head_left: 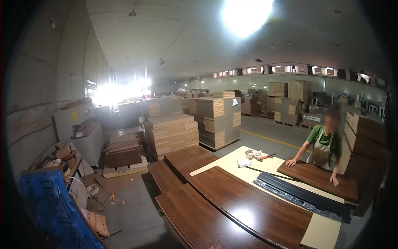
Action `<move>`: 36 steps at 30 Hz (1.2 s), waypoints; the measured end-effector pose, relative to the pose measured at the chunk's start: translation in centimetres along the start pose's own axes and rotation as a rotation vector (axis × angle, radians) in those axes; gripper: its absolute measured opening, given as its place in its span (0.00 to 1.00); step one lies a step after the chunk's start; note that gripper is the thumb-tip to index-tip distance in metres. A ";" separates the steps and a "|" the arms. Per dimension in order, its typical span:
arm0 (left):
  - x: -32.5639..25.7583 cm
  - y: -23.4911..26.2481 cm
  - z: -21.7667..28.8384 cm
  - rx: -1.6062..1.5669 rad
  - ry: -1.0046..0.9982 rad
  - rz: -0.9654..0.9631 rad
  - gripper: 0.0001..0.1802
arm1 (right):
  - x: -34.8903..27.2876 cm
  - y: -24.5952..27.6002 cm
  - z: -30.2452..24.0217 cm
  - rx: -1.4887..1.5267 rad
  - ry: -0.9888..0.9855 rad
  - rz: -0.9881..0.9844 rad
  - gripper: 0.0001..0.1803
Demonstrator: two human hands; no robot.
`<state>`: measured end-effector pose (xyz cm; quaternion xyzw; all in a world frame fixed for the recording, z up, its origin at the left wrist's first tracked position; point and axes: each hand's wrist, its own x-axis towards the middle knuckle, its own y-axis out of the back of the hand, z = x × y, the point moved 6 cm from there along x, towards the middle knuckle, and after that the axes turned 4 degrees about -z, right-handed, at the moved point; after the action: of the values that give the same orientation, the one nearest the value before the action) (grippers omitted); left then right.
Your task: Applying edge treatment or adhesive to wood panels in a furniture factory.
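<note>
Neither of my hands shows in the head view. Closest to me lie large glossy dark-brown wooden panels: one [199,218] at the lower middle and a longer one [253,203] beside it on a pale yellow work table [321,232]. Two more brown panels [166,176] lie to the left and farther back. Across the table a co-worker in a green shirt and light apron rests both hands on another brown panel [319,176]. Between us runs a bundle of black strips [300,195], partly wrapped in clear plastic.
A crumpled cloth [253,153], a white bundle [244,163] and a red-and-black tool [266,157] lie at the table's far side. Stacked boards [172,135] stand behind. Blue plastic-covered material [49,207] and a cluttered bench are at left; cords and a tape roll [92,190] lie nearby.
</note>
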<state>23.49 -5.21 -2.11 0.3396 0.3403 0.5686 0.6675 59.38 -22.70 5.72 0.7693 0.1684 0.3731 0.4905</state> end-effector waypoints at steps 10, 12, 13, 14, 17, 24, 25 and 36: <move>-0.3 1.8 2.1 -0.073 -0.041 -0.130 0.28 | 0.3 2.4 -1.3 0.007 -0.002 0.084 0.30; 0.6 1.4 1.8 0.048 -0.130 -0.136 0.28 | 0.4 3.8 -1.0 0.063 -0.074 0.036 0.29; 0.3 1.0 1.7 0.165 -0.210 -0.121 0.28 | 2.1 6.6 -2.0 0.171 -0.004 -0.022 0.27; 0.3 0.4 0.3 0.117 -0.156 -0.101 0.28 | 2.4 6.3 -1.7 0.264 -0.135 -0.144 0.28; -0.4 2.5 0.5 0.031 -0.070 -0.129 0.30 | 3.5 6.8 -2.6 0.360 -0.371 -0.309 0.29; 0.9 -0.7 -0.9 0.079 -0.088 -0.031 0.36 | -0.4 -3.2 3.9 -0.086 -0.635 -0.031 0.23; 1.0 -1.6 -2.2 0.133 -0.157 0.011 0.36 | -0.8 -3.8 3.9 -0.090 -0.647 -0.031 0.23; -0.3 -1.0 -3.2 0.235 -0.104 0.040 0.35 | -0.6 -6.6 3.9 0.129 -0.528 0.246 0.23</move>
<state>21.31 -5.43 -4.59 0.4514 0.3627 0.5196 0.6283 62.52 -22.48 -1.27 0.8838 -0.0359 0.2054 0.4187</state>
